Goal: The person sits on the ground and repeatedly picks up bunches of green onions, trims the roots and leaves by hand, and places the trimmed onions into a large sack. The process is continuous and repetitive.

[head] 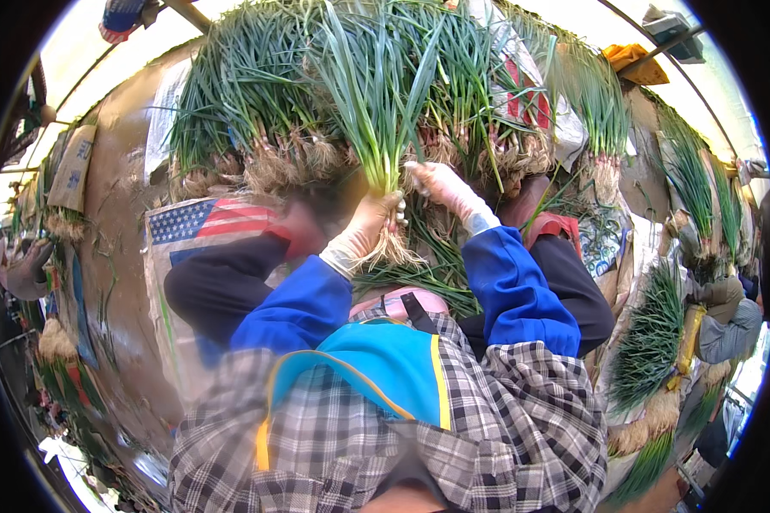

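Observation:
My left hand (371, 224), in a pale glove, grips a bunch of what look like green garlic plants (380, 147) low on the stems. Their leaves point away from me and the pale roots (391, 249) hang below the fist. My right hand (441, 187), gloved too, is just right of the stems with its fingers curled; whether anything is pinched in them I cannot tell. Loose green leaves and stalks (446, 282) lie between my legs, under both hands. Beyond the hands stands a dense row of rooted plants (256, 109), roots towards me.
A woven sack with a flag print (199, 224) lies under my left leg. Another sack (520, 77) rests over the row. More bundles (648, 333) lie at the right, near another person's sleeve (731, 330). Bare soil (119, 256) shows at the left.

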A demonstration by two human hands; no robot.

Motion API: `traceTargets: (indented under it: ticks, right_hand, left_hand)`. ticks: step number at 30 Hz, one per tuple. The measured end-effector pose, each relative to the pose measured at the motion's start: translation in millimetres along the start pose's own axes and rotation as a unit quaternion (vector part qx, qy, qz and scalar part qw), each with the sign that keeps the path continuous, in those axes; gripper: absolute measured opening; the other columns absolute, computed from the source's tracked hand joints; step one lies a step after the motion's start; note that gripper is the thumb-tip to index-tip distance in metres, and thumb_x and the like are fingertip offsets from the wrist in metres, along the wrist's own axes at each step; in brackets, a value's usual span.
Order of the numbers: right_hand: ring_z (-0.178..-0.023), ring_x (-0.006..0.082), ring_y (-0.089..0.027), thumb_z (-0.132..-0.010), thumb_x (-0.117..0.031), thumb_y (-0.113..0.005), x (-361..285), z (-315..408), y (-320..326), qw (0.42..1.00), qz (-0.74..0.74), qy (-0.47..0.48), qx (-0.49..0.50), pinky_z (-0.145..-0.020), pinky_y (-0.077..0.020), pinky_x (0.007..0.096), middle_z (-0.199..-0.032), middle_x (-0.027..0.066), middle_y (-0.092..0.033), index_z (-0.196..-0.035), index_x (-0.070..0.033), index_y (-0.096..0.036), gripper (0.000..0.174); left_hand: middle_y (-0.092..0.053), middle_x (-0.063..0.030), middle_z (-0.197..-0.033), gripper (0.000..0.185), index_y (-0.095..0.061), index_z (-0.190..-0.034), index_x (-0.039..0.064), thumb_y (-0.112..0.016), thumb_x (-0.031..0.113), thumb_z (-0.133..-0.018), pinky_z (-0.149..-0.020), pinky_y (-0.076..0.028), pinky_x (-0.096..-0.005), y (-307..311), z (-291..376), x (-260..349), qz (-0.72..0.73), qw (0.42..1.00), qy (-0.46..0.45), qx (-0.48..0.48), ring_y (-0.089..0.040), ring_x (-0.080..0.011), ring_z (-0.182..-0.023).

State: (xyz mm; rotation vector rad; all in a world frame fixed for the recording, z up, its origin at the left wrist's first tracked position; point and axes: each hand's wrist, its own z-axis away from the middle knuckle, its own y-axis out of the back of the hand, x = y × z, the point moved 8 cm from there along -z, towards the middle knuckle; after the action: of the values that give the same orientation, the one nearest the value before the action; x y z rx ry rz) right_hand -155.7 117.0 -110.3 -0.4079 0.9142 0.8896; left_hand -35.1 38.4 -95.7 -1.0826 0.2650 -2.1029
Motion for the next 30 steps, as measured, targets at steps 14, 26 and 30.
traceTargets:
  ticks: [14,26,30]
  right_hand:
    - [-0.084,0.0332,-0.063,-0.077,-0.038,-0.06,54,29,-1,0.803,0.592,-0.007,-0.068,-0.076,-0.0493,0.0393,-0.088,0.0169,-0.065,-0.089,-0.007,-0.068,0.035]
    - [-0.1,0.0305,-0.054,-0.074,-0.033,-0.068,-62,-65,120,0.859,0.333,0.047,0.386,-0.079,-0.0453,0.0392,-0.109,0.0155,-0.056,-0.122,-0.007,-0.048,0.059]
    - [-0.063,0.014,-0.055,-0.086,-0.03,-0.061,-116,-38,169,0.94,0.055,0.191,0.278,-0.06,-0.0433,0.0304,-0.073,0.0055,-0.063,-0.088,-0.004,-0.064,0.026]
  left_hand:
    - [-0.039,0.0032,-0.066,0.02,-0.047,-0.083,0.007,-0.059,0.022,-0.089,-0.06,-0.042,-0.0262,-23,59,98,0.161,0.953,-0.126,-0.223,-0.042,-0.0068,-0.055]
    - [-0.036,0.0034,-0.063,0.019,-0.052,-0.104,0.005,-0.059,0.012,-0.088,-0.068,-0.039,-0.0277,36,-30,40,0.291,0.949,-0.037,-0.119,-0.037,-0.0095,-0.054]
    - [-0.035,0.0029,-0.062,0.019,-0.054,-0.104,0.005,-0.06,0.011,-0.087,-0.07,-0.04,-0.0269,33,-18,52,0.371,0.91,-0.073,-0.172,-0.036,-0.0082,-0.055]
